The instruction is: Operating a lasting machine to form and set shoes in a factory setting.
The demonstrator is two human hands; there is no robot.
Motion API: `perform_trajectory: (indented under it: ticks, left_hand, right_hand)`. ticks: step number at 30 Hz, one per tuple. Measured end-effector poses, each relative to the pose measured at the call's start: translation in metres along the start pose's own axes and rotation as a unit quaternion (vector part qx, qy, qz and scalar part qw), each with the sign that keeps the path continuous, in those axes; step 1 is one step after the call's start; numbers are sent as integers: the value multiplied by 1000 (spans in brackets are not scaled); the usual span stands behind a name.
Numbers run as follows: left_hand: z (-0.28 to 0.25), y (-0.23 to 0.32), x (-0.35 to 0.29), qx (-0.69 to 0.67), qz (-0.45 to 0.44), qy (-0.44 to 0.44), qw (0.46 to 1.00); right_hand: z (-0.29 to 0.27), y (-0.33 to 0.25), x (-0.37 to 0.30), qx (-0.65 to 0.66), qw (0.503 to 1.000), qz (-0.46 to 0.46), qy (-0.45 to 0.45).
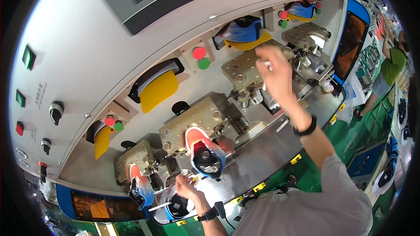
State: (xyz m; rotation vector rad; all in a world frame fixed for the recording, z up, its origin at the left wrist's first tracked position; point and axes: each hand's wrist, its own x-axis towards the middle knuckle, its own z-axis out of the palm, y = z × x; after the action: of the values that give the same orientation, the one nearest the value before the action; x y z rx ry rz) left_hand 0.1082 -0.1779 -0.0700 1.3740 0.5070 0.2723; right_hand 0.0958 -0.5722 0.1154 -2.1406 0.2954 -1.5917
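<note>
Head view: the left hand (pixel 186 186) is clenched on the rim of a dark shoe upper with a blue-and-white edge (pixel 178 207), low at the steel table's (pixel 262 153) near edge. The right hand (pixel 274 75) is raised well apart, pinching a small white object (pixel 267 64) over a metal clamp block (pixel 245 67). That object is too small to identify.
</note>
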Motion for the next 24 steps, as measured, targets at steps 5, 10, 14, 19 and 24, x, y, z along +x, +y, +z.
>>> perform_trajectory:
  ticks: [5, 10, 14, 19, 24]
  left_hand:
    - [25, 25, -112, -18, 253, 115, 960]
    - [93, 27, -215, -77, 128, -183, 972]
    - [151, 24, -256, -174, -68, -365, 912]
    - [206, -4, -291, -277, -193, -349, 874]
    - [210, -42, -280, -286, -268, -354, 849]
  right_hand:
    - [-7, 77, 121, -51, 982, -173, -51]
    - [-33, 88, 109, 72, 960, -148, -224]
    - [-133, 61, 10, 153, 938, -244, -191]
    - [-234, 63, -91, 207, 896, -198, -341]
    - [-248, 117, -103, 362, 857, 227, -287]
